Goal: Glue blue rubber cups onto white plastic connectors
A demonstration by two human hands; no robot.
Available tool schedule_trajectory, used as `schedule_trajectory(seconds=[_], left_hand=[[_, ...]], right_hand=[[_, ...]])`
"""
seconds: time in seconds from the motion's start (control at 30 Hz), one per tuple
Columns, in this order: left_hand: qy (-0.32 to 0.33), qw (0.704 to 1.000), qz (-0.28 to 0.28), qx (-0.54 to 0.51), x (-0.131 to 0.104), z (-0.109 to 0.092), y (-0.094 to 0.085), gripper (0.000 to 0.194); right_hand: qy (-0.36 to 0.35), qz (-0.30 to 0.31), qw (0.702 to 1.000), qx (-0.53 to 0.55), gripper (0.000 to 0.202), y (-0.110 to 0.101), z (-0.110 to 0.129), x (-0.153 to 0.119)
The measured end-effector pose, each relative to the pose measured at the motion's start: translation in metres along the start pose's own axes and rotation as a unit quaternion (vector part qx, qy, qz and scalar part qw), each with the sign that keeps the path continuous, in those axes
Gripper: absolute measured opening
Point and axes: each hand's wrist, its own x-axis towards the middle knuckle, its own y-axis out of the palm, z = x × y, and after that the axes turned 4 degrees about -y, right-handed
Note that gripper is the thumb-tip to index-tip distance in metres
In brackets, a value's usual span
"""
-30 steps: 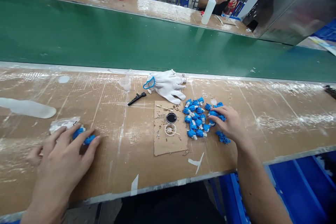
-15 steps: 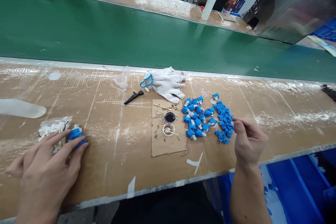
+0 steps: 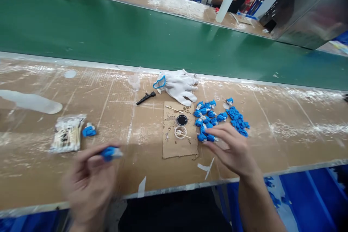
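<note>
My left hand (image 3: 91, 177), blurred, pinches a small blue piece with a pale tip (image 3: 110, 153) between thumb and fingers above the table's near left. A similar blue piece (image 3: 89, 130) lies beside a clear bag of cotton swabs (image 3: 67, 134). On the right, my right hand (image 3: 233, 148) reaches over a group of pale-tipped blue pieces (image 3: 212, 113), thumb and forefinger apart around the near edge of the group. I see nothing held in it. Behind that hand is a pile of flat blue pieces (image 3: 237, 119), partly covered.
A cardboard sheet (image 3: 179, 150) carries a cup of dark liquid (image 3: 182, 120) and a clear cup (image 3: 180, 132) with a swab. A white glove (image 3: 179, 85) and a black tool (image 3: 146, 98) lie behind. Beyond the green belt (image 3: 136, 32), two people sit near a bottle (image 3: 224, 8).
My left hand has lifted a blue piece away from the swab bag, moving right and nearer. My right hand has moved left from the flat pieces, its fingers spreading. The view has shifted slightly.
</note>
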Motion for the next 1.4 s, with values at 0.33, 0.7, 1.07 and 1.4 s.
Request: schedule_trajectory(seconds=[0.33, 0.7, 1.07, 1.4], left_hand=[[-0.362, 0.886, 0.075, -0.28, -0.014, -0.014, 0.065, 0.044], [-0.145, 0.974, 0.158, -0.076, -0.024, -0.008, 0.056, 0.029], [0.103, 0.965, 0.21, 0.122, -0.028, -0.012, 0.068, 0.033], [0.132, 0.962, 0.2, 0.13, -0.029, -0.014, 0.069, 0.028]], right_hand=[[-0.065, 0.101, 0.992, 0.027, 0.015, 0.043, 0.013, 0.032], [-0.025, 0.027, 0.997, 0.062, 0.01, 0.058, 0.019, 0.04], [0.0, -0.192, 0.954, 0.231, 0.028, 0.036, 0.053, 0.033], [-0.026, -0.094, 0.955, 0.279, 0.033, 0.047, 0.066, 0.034]])
